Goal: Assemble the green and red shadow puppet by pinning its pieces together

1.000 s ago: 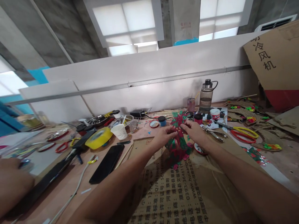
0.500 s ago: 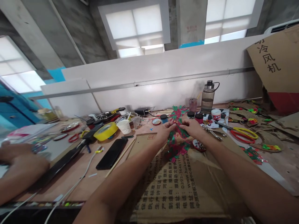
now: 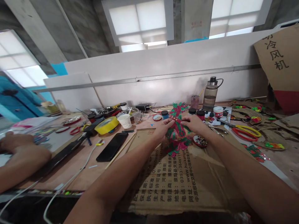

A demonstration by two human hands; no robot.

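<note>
A painted red and green cutout [image 3: 178, 133] is held up over the printed cardboard sheet [image 3: 168, 183]. My left hand [image 3: 163, 129] pinches its left side, with thumb and index finger together. On the opposite side, my right hand [image 3: 192, 124] grips the cutout between thumb and fingers. Small gold-coloured dots show on the cutout between the two hands. Just right of it, below my right hand, lies a round dish of small shiny pieces [image 3: 200, 141]. The cutout's lower part hangs just above or rests on the cardboard; which one is unclear.
Left of the cardboard are a black phone [image 3: 112, 147], thin sticks, a white cup [image 3: 125, 121] and yellow tape [image 3: 106, 125]. Scissors [image 3: 247, 132], pliers and a bottle [image 3: 210, 95] stand or lie right. Another person's hands [image 3: 25, 149] are at far left.
The view has shifted slightly. The cutout now shows more of its face between my hands, and its shape looks flatter towards the camera. Both hands keep hold of it.
</note>
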